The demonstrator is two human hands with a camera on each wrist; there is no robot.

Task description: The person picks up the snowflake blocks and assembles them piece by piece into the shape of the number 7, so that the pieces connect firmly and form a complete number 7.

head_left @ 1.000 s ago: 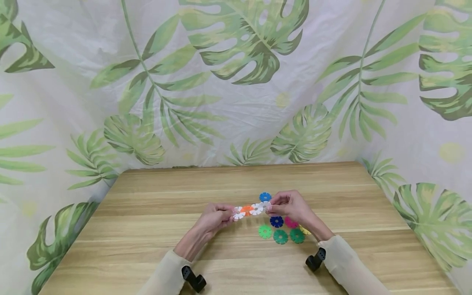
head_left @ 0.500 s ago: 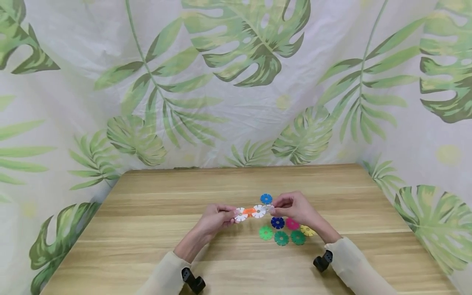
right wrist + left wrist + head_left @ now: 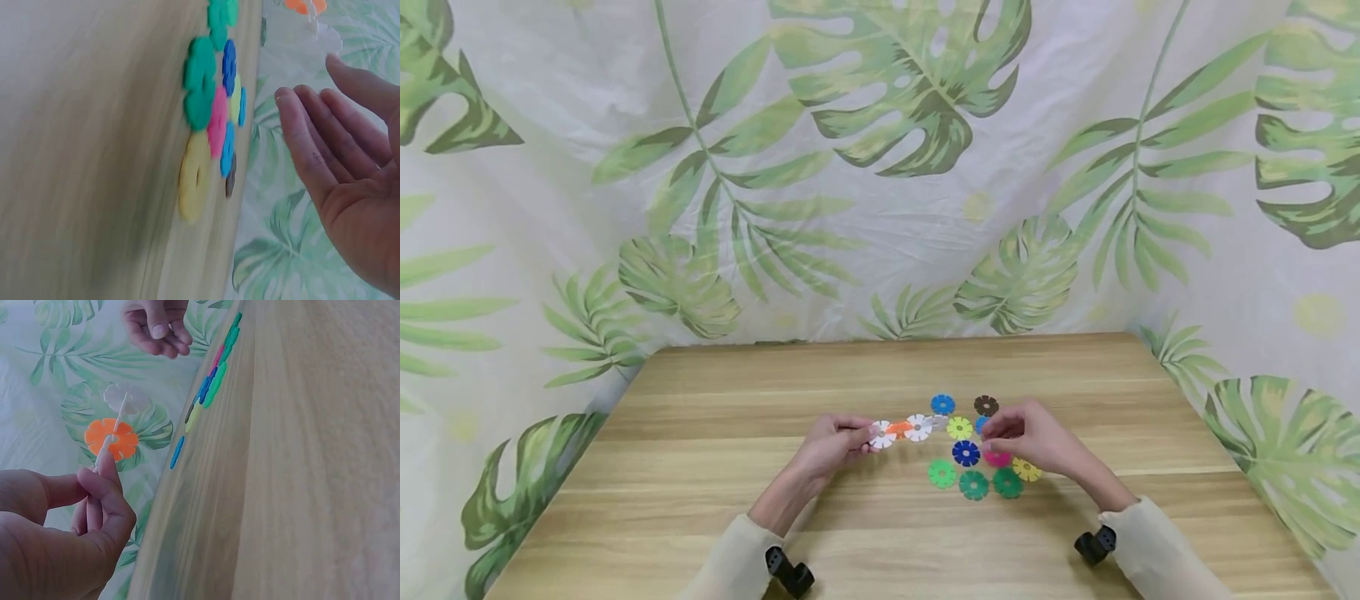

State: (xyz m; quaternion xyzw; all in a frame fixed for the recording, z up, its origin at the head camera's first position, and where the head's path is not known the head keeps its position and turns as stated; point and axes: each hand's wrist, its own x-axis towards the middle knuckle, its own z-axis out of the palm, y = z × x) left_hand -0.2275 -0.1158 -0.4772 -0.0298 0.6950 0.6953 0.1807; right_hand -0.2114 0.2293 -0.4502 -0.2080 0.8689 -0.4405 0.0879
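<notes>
Four toothed discs, joined edge to edge, make up one chain, sited at the centre of the head view, right of the left hand and left of the right hand. Its long axis runs across the frame, rising slightly to the right, so the far end points toward the right hand. The left hand is the nearer: it pinches the end white disc between thumb and fingers, and the chain is held above the table. The right hand is well apart from the chain and grasps nothing; the right wrist view shows its fingers extended and parted from the thumb.

Order from the left end: white disc, orange disc, second white disc, clear disc. Each is thin and slotted at the rim. The left wrist view shows the orange and clear discs face on and the white ones edge on, hence set crosswise. No damage is visible.

Between the chain's free end and the right fingers, as framed by the head view, lies a loose yellow-green disc. A blue disc is partly hidden behind the right fingers.
</notes>
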